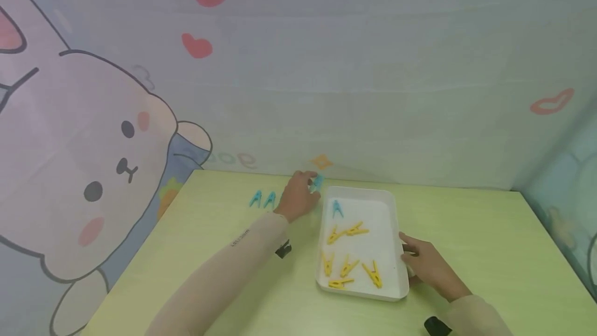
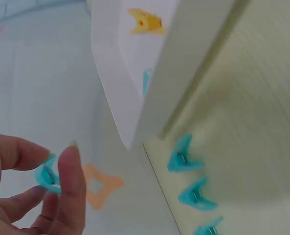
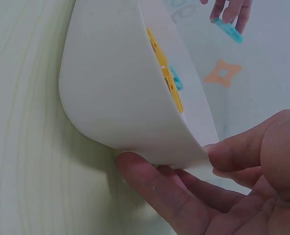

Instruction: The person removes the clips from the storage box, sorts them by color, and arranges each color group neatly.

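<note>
My left hand (image 1: 298, 197) pinches a blue clothespin (image 1: 317, 183) between thumb and fingers, off the table's far edge, left of the white tray (image 1: 394, 253). In the left wrist view this clothespin (image 2: 48, 175) is held clear of any surface. With thumb at the rim and fingers beneath, my right hand (image 3: 223, 186) grips the tray's right side. Inside the tray lie one blue clothespin (image 1: 337, 209) and several yellow clothespins (image 1: 373, 275), spread apart or touching in places. Further blue clothespins (image 2: 197, 196) rest on the table in a row, one hidden behind my left hand in the head view.
The pale yellow-green table (image 1: 475, 253) extends on both sides of the tray. A printed cloth backdrop (image 1: 373, 66) with a cartoon rabbit and hearts hangs along the table's back edge and sides.
</note>
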Tool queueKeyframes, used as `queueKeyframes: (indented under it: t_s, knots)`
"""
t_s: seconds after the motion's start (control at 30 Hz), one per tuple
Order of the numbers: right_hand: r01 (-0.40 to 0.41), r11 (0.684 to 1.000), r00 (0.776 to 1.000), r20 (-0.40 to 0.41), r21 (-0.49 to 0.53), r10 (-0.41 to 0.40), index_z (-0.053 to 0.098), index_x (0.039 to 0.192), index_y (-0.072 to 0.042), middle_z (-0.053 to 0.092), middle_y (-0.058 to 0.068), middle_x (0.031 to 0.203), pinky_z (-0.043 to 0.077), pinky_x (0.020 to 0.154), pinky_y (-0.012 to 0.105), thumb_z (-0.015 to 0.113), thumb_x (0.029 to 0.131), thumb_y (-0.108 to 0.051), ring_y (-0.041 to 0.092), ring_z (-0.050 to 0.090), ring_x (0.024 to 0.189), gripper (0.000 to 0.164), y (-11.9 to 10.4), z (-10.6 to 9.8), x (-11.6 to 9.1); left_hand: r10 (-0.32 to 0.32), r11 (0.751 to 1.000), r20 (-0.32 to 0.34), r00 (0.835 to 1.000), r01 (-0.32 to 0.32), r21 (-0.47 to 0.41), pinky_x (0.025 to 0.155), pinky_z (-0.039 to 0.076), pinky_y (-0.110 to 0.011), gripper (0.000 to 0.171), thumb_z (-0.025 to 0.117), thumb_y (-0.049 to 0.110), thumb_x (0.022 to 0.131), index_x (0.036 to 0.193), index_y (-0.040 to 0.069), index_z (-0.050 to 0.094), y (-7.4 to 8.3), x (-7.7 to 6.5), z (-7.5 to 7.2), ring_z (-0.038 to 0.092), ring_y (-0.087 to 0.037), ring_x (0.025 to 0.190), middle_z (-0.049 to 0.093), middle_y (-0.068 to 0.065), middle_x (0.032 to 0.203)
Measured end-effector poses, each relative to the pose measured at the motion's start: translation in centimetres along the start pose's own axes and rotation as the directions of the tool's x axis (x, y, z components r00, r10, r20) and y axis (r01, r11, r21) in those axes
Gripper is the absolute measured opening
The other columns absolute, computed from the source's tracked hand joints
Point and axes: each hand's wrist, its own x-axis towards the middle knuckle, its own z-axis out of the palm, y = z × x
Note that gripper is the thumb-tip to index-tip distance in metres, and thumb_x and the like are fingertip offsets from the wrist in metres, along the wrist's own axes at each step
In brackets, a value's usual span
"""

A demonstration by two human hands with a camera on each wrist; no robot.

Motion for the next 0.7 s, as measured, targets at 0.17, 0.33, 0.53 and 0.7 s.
queueKeyframes:
  t_s: [0.17, 0.33, 0.53, 0.7]
  knots:
    - [-0.007, 1.000, 1.000, -0.005, -0.009, 0.007, 0.023, 0.143, -0.003, 0.035, 0.032, 0.132, 0.052, 0.060, 0.038, 0.044, 0.092, -0.005, 0.031, 0.055, 0.100, 0.056, -0.4, 0.1, -0.4, 0.015, 0.998, -0.133, 0.991, -0.022, -0.054, 0.064, 0.044, -0.030, 0.046, 0.055, 0.013, 0.083, 0.128, 0.012, 0.049, -2.0, 0.1, -1.3, 0.051, -0.017, 0.083, 0.048, -0.008, 0.108]
    - [-0.003, 1.000, 1.000, -0.008, -0.004, 0.003, 0.023, 0.143, -0.003, 0.036, 0.031, 0.132, 0.052, 0.060, 0.038, 0.043, 0.091, -0.005, 0.030, 0.055, 0.101, 0.055, -0.6, 0.2, -0.6, -0.011, 0.998, -0.219, 0.976, -0.001, -0.057, 0.066, 0.044, -0.031, 0.045, 0.056, 0.013, 0.084, 0.128, 0.012, 0.048, -4.3, 0.2, -2.6, 0.051, -0.019, 0.087, 0.047, -0.007, 0.107]
    - [0.016, 1.000, 1.000, -0.007, 0.025, -0.016, 0.023, 0.143, -0.003, 0.035, 0.031, 0.133, 0.052, 0.060, 0.039, 0.043, 0.092, -0.005, 0.030, 0.055, 0.100, 0.055, -0.2, 0.3, -0.5, -0.082, 0.996, -0.250, 0.965, 0.071, -0.054, 0.067, 0.044, -0.035, 0.046, 0.056, 0.014, 0.085, 0.130, 0.009, 0.047, -7.6, 0.3, -4.3, 0.050, -0.020, 0.085, 0.047, -0.009, 0.108]
    - [0.022, 0.999, 1.000, -0.008, 0.031, -0.022, 0.024, 0.142, -0.002, 0.035, 0.031, 0.133, 0.052, 0.060, 0.039, 0.043, 0.092, -0.005, 0.030, 0.056, 0.099, 0.054, -0.1, 0.5, -0.7, -0.141, 0.990, -0.259, 0.955, 0.135, -0.040, 0.066, 0.043, -0.037, 0.047, 0.056, 0.016, 0.085, 0.130, 0.010, 0.046, -10.7, 0.4, -5.4, 0.049, -0.023, 0.085, 0.046, -0.011, 0.109]
